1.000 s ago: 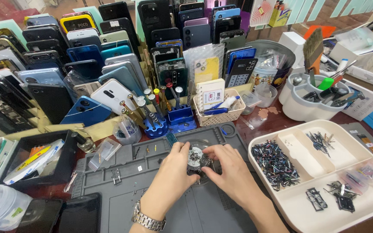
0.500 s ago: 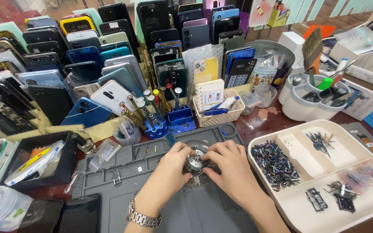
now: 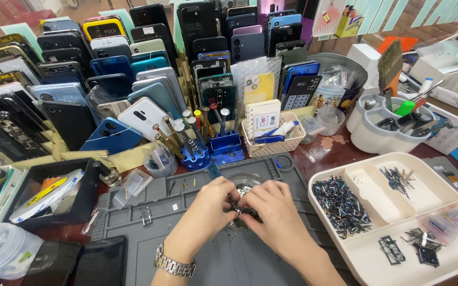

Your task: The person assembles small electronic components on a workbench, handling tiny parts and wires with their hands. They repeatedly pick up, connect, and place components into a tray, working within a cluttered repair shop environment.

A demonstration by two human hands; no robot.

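Both my hands meet over the middle of a grey repair mat (image 3: 149, 249). My left hand (image 3: 208, 209), with a metal wristwatch (image 3: 172, 263) on the wrist, and my right hand (image 3: 271, 212) pinch a small dark part (image 3: 238, 206) between their fingertips. The part is mostly hidden by my fingers, so its shape is unclear. It sits over a round recess at the mat's far edge.
A white divided tray (image 3: 441, 265) with several small screws and dark parts lies at the right. Rows of phone back covers (image 3: 133, 79) stand behind, with a blue screwdriver holder (image 3: 200, 153) and a mesh basket (image 3: 271, 148). White tool cups (image 3: 377, 135) stand at the back right, a black box (image 3: 83, 198) at the left.
My hands have stayed over the mat's far middle, shifting slightly as the fingers rework their hold on the small part.
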